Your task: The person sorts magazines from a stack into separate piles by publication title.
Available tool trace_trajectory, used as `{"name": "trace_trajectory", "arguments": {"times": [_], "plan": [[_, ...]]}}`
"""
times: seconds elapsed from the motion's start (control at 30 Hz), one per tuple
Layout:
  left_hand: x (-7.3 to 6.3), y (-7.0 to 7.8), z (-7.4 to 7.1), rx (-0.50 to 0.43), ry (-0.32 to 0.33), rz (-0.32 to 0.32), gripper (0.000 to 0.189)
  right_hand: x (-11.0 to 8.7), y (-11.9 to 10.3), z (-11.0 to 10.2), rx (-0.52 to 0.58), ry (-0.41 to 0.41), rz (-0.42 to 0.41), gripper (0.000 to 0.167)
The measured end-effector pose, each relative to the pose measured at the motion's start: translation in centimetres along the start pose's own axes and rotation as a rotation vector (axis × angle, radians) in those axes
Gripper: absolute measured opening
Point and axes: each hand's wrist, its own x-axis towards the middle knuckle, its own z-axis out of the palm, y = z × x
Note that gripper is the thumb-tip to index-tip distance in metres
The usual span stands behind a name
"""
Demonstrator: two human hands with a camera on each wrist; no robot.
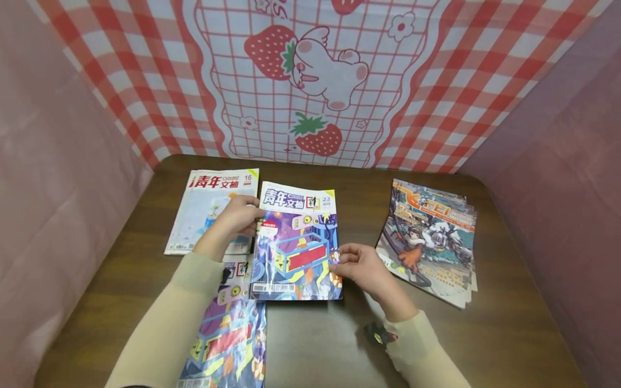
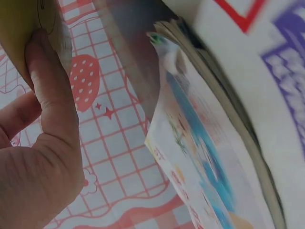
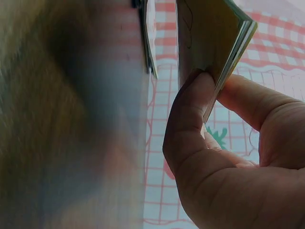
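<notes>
A magazine (image 1: 297,242) with a purple, blue and red cover, numbered 22, is held between both hands above the table's middle. My left hand (image 1: 236,218) pinches its left edge near the top. At its lower right edge, my right hand (image 1: 364,267) pinches it. The right wrist view shows the magazine's page edges (image 3: 240,45) between thumb and fingers. In the left wrist view, a thumb (image 2: 52,86) presses its underside. A pale magazine (image 1: 204,215) marked 16 lies behind my left hand. Under my left forearm is another magazine (image 1: 228,334) with the same purple cover.
A pile of magazines (image 1: 427,242) with a comic-style cover lies slightly fanned at the right of the brown table (image 1: 320,339). A red-and-white checked cloth with strawberries (image 1: 317,140) hangs behind. Pink cloth walls (image 1: 548,161) stand on both sides.
</notes>
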Motion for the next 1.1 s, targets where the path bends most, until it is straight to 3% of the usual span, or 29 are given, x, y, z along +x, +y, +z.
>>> {"name": "trace_trajectory", "arguments": {"times": [0.37,0.5,0.7,0.93,1.1], "plan": [[-1.9,-1.7,-1.9,0.108,-0.029,0.011,0.013,-1.3,0.7,1.8,0.015,-0.17,-0.047,0.033],[-2.7,-2.3,-2.5,0.112,-0.059,0.028,0.012,-1.7,0.8,2.4,-0.001,-0.196,-0.037,0.033],[-3.9,-3.1,-3.0,0.091,-0.105,0.048,0.027,-2.7,0.7,3.1,0.017,-0.229,-0.003,0.035],[-4.9,-4.1,-3.3,0.08,-0.157,0.014,0.018,-3.5,1.3,4.2,0.034,-0.248,0.025,0.036],[-5.7,-4.9,-3.8,0.113,-0.159,-0.002,0.018,-4.2,1.5,5.0,0.031,-0.279,0.039,0.038]]}}
